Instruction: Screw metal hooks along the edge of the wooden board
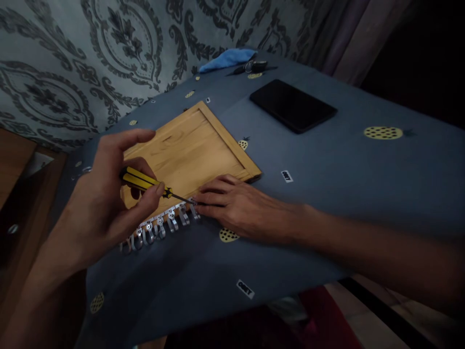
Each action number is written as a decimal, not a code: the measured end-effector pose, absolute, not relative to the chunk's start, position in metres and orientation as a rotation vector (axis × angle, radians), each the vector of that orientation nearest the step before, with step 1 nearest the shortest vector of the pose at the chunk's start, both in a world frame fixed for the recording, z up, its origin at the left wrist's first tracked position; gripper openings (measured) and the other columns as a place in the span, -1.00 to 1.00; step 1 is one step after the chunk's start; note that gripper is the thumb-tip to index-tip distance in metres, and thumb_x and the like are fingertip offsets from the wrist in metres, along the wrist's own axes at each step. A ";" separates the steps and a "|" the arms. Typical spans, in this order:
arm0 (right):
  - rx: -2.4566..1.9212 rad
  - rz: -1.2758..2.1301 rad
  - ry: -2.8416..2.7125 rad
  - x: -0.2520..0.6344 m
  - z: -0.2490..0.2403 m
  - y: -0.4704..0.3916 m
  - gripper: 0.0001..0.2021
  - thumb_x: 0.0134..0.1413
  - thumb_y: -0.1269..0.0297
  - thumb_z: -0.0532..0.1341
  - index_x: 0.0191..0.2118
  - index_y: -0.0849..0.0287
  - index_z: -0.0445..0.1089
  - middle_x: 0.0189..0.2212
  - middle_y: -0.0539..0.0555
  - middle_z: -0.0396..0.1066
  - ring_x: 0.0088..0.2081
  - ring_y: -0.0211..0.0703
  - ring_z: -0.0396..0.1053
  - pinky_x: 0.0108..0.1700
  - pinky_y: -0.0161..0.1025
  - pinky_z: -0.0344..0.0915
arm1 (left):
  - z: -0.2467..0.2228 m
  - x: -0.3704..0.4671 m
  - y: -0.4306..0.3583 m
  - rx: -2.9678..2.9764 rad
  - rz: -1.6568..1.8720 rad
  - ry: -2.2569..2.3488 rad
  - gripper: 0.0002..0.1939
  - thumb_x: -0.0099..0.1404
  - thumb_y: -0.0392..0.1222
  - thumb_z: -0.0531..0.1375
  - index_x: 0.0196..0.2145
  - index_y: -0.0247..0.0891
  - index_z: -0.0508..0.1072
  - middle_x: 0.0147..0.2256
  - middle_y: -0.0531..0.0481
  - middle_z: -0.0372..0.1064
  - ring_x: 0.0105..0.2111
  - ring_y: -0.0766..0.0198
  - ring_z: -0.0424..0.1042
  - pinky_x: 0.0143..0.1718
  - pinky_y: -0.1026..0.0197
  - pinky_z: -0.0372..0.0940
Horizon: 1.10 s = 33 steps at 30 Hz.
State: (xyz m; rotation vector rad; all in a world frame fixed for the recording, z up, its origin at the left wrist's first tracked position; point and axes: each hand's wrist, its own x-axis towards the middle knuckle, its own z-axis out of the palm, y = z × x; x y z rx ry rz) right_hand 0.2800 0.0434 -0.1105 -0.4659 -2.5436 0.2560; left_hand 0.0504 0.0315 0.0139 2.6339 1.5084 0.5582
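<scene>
My left hand is closed around the yellow and black handle of a screwdriver, with its index finger raised off the handle. The shaft points right, and its tip meets the right end of a metal hook rail. That rail runs along the near edge of a framed wooden board and carries several silver hooks. At the rail's right end, my right hand presses its fingers onto the rail and the board's edge, gripping them there. Its thumb and any screw under the tip are hidden.
The board lies on a blue tablecloth printed with pineapples. Behind it to the right is a dark phone or tablet. Keys and a blue cloth lie at the back, by a patterned curtain. Wooden furniture stands at left.
</scene>
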 end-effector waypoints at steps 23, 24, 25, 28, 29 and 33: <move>-0.463 0.278 -2.548 0.281 -0.109 0.043 -0.69 0.36 0.43 0.04 0.10 0.33 0.41 0.09 0.21 0.46 0.05 0.07 0.30 0.11 0.04 0.23 | 0.023 0.053 0.056 2.740 0.502 0.997 -0.42 0.20 -0.06 0.33 0.15 -0.03 0.32 -0.31 0.06 0.44 -0.36 0.18 0.55 -0.48 0.22 0.37; -0.462 0.279 -2.551 0.281 -0.109 0.043 -0.69 0.37 0.44 0.03 0.10 0.33 0.41 0.09 0.22 0.46 0.05 0.07 0.30 0.11 0.04 0.23 | 0.025 0.054 0.058 2.671 0.501 1.004 -0.43 0.15 -0.08 0.35 0.12 -0.04 0.34 -0.33 0.06 0.44 -0.37 0.18 0.54 -0.49 0.21 0.35; -0.465 0.280 -2.552 0.281 -0.109 0.043 -0.69 0.37 0.44 0.03 0.09 0.33 0.42 0.08 0.22 0.46 0.06 0.07 0.31 0.11 0.04 0.24 | 0.027 0.056 0.060 2.597 0.493 1.029 -0.42 0.11 -0.10 0.37 0.09 -0.05 0.36 -0.36 0.06 0.45 -0.39 0.17 0.54 -0.50 0.20 0.34; -0.468 0.290 -2.556 0.281 -0.109 0.043 -0.69 0.36 0.44 0.04 0.09 0.30 0.42 0.07 0.22 0.47 0.07 0.05 0.31 0.11 0.04 0.25 | 0.031 0.059 0.063 2.407 0.477 1.122 -0.37 -0.01 -0.14 0.44 0.04 -0.11 0.42 -0.39 0.04 0.48 -0.37 0.14 0.52 -0.44 0.18 0.32; -0.467 0.293 -2.555 0.281 -0.109 0.043 -0.69 0.36 0.44 0.04 0.10 0.30 0.42 0.07 0.21 0.47 0.08 0.06 0.31 0.11 0.04 0.25 | 0.032 0.059 0.064 2.362 0.477 1.144 -0.34 -0.05 -0.14 0.45 0.04 -0.14 0.44 -0.39 0.03 0.48 -0.35 0.13 0.52 -0.42 0.17 0.32; -0.461 0.286 -2.546 0.281 -0.109 0.043 -0.69 0.37 0.44 0.03 0.09 0.33 0.42 0.07 0.21 0.47 0.08 0.06 0.31 0.11 0.03 0.25 | 0.031 0.056 0.061 2.362 0.484 1.155 -0.36 0.00 -0.05 0.43 0.06 -0.14 0.46 -0.36 0.01 0.49 -0.36 0.12 0.53 -0.49 0.22 0.27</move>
